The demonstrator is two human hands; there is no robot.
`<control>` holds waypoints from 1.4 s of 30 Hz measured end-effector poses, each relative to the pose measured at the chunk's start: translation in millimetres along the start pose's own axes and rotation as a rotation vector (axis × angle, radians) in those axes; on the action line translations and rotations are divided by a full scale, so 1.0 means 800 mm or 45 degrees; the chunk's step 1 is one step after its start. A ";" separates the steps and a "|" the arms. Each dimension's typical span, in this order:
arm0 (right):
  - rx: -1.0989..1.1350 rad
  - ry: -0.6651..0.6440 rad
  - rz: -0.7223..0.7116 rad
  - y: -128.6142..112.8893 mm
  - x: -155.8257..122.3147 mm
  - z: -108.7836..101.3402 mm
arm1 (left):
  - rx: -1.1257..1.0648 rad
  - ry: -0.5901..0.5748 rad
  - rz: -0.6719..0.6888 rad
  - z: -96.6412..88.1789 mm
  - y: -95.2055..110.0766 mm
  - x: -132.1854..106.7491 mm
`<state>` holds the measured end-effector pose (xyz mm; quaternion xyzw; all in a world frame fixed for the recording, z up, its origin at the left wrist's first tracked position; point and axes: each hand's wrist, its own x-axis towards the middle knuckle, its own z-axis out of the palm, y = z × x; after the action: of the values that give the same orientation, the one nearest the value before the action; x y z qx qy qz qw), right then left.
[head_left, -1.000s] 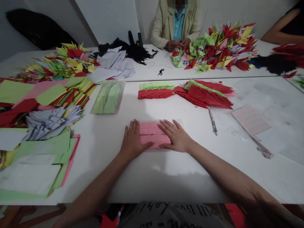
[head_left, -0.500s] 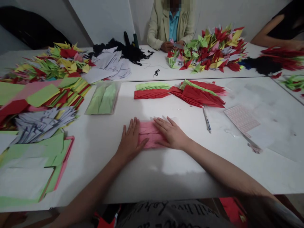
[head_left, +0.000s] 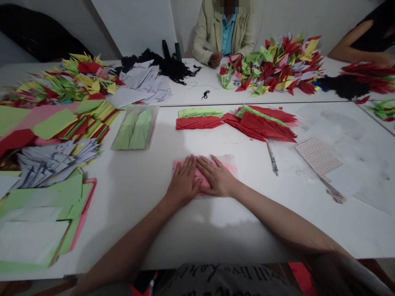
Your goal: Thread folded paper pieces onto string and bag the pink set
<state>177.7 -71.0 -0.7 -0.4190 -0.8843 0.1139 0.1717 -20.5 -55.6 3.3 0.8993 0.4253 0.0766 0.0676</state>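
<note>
My left hand (head_left: 183, 180) and my right hand (head_left: 217, 177) lie flat, fingers stretched out, pressing on a packet of pink folded paper (head_left: 198, 174). Their fingertips nearly meet over its middle. Clear plastic seems to wrap the paper and shows at the packet's right end. Most of the pink surface is covered by my hands. A clear bag of green folded paper (head_left: 133, 130) lies beyond them to the left. Farther off are a row of red folded papers (head_left: 199, 123) with green ones behind it, and a looser red pile (head_left: 265, 126).
A pen (head_left: 272, 158) and a sheet of pink-printed labels (head_left: 319, 158) lie to the right. Stacked coloured paper (head_left: 72, 205) fills the left side. Heaps of folded paper shapes (head_left: 274, 68) and black thread (head_left: 160, 68) stand at the back, where a person in a pale jacket (head_left: 205, 37) sits.
My left hand has slid right onto the pink packet, and my hands are closer together. Across the table, the co-worker's hands have moved apart.
</note>
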 end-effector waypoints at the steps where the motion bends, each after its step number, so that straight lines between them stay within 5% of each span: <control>1: 0.004 -0.002 0.002 0.000 0.000 0.000 | -0.002 -0.002 -0.002 0.001 0.000 0.000; 16: 0.317 -0.035 0.034 0.004 0.002 -0.017 | -0.091 -0.100 -0.058 -0.013 -0.002 0.007; 20: 0.529 0.222 0.092 0.017 -0.005 -0.054 | -0.184 -0.235 -0.056 -0.047 -0.023 0.019; 26: 0.477 0.645 0.433 0.050 -0.026 -0.092 | -0.185 -0.445 -0.210 -0.087 -0.061 0.051; 30: 0.631 0.747 0.628 0.070 -0.047 -0.087 | -0.138 -0.651 -0.207 -0.092 -0.064 0.062; 36: 0.824 0.835 0.790 0.092 -0.071 -0.063 | -0.274 -0.659 -0.204 -0.107 -0.052 0.050; 42: 0.878 0.893 0.883 0.105 -0.074 -0.042 | -0.921 -0.767 -0.423 -0.122 -0.064 0.019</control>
<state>285.5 -63.2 -11.0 -0.6158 -0.4988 0.2986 0.5319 -68.8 -5.9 90.5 0.7206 0.4704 -0.0557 0.5063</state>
